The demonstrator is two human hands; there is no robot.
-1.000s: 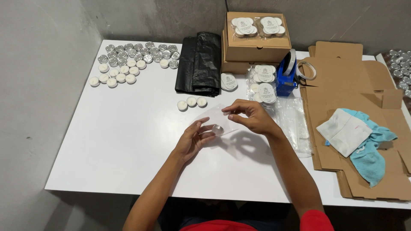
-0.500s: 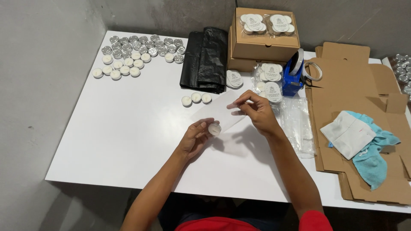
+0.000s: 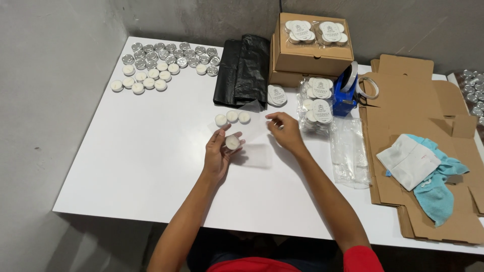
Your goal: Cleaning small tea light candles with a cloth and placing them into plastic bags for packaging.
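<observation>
L hand (image 3: 218,153) holds a tealight candle (image 3: 232,142) — fingers curled round its metal cup, wax side up, just above the white surface (image 3: 141,151) near the middle. R hand (image 3: 285,132) sits just right of it, fingers narrow, pinching the edge of a clear plastic bag (image 3: 254,132) that lies between both hands. 3 more tealights (image 3: 232,117) sit in a row just beyond the held one. Far left: a cluster of tealights (image 3: 164,63). Folded black plastic bags (image 3: 242,70) lie at far centre, w/ stacked cardboard boxes (image 3: 310,50) to their right — a blue tape dispenser (image 3: 348,88) beside those.
</observation>
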